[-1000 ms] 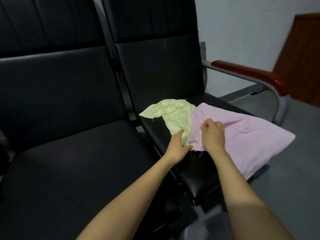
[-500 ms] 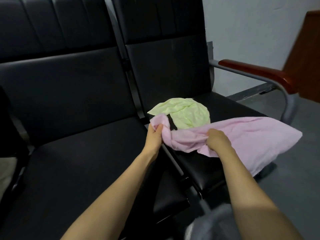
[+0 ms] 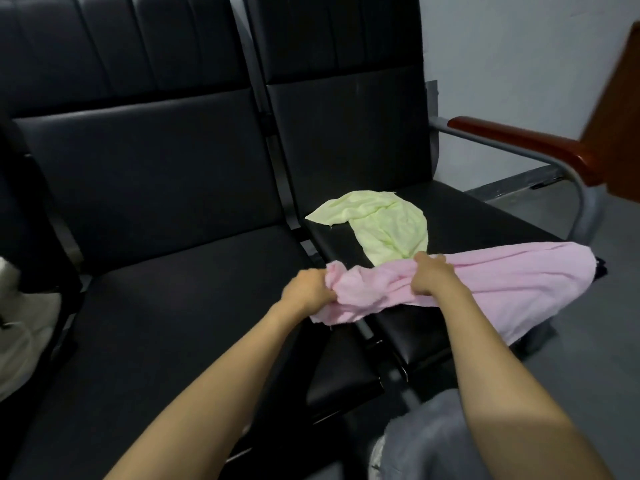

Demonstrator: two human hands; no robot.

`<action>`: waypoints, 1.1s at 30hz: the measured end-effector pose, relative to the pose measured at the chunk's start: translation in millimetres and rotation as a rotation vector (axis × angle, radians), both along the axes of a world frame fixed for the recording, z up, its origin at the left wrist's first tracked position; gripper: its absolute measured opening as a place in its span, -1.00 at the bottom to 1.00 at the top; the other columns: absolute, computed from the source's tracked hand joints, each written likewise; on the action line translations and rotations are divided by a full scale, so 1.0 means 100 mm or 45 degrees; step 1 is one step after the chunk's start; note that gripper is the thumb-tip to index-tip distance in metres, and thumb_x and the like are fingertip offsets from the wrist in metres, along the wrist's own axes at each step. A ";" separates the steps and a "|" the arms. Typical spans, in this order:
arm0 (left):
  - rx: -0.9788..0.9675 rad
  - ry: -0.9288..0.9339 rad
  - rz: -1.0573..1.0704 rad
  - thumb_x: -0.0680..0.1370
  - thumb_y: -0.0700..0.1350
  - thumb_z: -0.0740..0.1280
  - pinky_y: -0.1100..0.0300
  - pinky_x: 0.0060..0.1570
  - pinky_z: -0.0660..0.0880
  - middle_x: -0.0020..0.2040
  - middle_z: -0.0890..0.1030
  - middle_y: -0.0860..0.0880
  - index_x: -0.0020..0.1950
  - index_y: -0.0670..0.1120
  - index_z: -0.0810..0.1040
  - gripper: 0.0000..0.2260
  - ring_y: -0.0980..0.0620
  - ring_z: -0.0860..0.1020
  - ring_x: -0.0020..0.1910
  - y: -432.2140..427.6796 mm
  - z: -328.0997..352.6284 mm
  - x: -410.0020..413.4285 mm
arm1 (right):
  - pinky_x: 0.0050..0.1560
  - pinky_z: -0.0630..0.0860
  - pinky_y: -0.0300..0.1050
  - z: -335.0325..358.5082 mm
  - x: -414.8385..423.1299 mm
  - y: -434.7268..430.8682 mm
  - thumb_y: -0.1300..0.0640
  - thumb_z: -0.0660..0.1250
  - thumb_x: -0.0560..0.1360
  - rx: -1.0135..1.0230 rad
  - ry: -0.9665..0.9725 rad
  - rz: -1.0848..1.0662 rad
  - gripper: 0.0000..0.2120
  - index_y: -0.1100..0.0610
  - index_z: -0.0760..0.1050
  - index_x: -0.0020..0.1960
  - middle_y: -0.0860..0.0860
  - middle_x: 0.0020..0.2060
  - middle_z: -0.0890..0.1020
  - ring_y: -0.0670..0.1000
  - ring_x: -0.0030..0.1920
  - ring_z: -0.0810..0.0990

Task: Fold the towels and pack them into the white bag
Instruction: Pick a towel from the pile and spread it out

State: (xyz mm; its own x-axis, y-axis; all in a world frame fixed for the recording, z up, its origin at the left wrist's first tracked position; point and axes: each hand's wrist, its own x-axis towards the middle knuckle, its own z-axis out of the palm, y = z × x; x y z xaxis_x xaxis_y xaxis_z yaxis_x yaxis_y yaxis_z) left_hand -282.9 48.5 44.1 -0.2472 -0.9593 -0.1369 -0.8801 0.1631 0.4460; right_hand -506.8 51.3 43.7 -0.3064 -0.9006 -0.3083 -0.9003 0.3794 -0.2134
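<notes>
Pink towel [image 3: 502, 282] lay bunched across the right seat's [image 3: 485, 226] front, its end gripped in the left hand [image 3: 306, 289], its middle in the right hand [image 3: 433, 277]. Green towel [image 3: 384, 226] lay crumpled behind. A white thing [image 3: 20, 327] at far left was unclear.

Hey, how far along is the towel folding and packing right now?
Done: nothing yet; no towel looks folded or packed. In hand: the left hand and right hand grip the bunched pink towel. Left: fold it, then the yellow-green towel lying crumpled on the right seat, and pack both. The white object at the left edge may be the bag; I cannot tell.
</notes>
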 end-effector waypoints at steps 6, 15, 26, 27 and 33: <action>-0.052 -0.061 0.203 0.45 -0.12 0.29 0.15 -0.27 0.42 -0.13 0.57 -0.06 -0.05 -0.04 0.49 -0.90 -0.05 0.53 -0.19 0.02 0.04 0.52 | -0.20 0.41 -0.17 0.00 0.16 0.07 0.24 0.29 0.51 -0.118 -0.443 0.332 -0.96 0.16 0.49 -0.13 0.03 -0.24 0.54 0.01 -0.23 0.47; -0.072 -0.121 0.292 0.48 -0.15 0.28 0.20 -0.36 0.36 -0.17 0.52 -0.02 0.09 -0.09 0.51 -0.80 -0.03 0.51 -0.20 0.19 -0.12 0.77 | 0.33 0.37 0.15 0.06 0.08 0.14 0.03 0.51 0.39 0.230 0.017 0.219 -0.19 0.06 0.16 0.51 0.17 0.47 0.14 0.26 0.41 0.24; -0.004 -0.264 0.577 0.53 -0.08 0.27 0.10 -0.12 0.42 0.11 0.55 -0.12 0.42 -0.09 0.28 -0.53 -0.13 0.55 0.02 0.59 -0.11 1.74 | -0.13 0.42 -0.16 0.34 1.07 0.22 0.31 0.21 0.47 -0.556 -0.583 0.643 -0.81 0.16 0.49 0.04 0.06 -0.04 0.56 0.04 -0.04 0.52; -0.002 -0.216 0.649 0.54 -0.08 0.26 0.09 -0.08 0.40 0.19 0.53 -0.18 0.47 -0.12 0.20 -0.47 -0.19 0.54 0.09 0.64 -0.12 1.87 | -0.05 0.44 -0.15 0.43 1.31 0.28 0.34 0.18 0.46 -0.696 -0.696 0.694 -0.74 0.13 0.50 0.08 0.05 0.00 0.56 0.02 0.00 0.52; 0.077 0.034 0.957 0.56 0.07 0.26 0.03 0.14 0.37 0.32 0.45 -0.32 0.52 -0.21 0.03 -0.32 -0.29 0.45 0.26 0.91 -0.18 2.58 | 0.26 0.40 -0.06 0.41 2.24 0.41 0.22 0.25 0.54 -0.268 -0.436 1.212 -0.47 0.03 0.27 0.48 0.09 0.32 0.44 0.08 0.29 0.44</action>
State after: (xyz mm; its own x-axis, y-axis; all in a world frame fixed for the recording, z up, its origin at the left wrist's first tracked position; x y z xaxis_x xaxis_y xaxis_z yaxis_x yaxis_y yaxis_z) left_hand -24.5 139.9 26.2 0.4672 -0.8617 -0.1980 -0.7332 -0.5027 0.4580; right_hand -282.4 92.4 84.2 0.6359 -0.7699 -0.0529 -0.6867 -0.5332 -0.4941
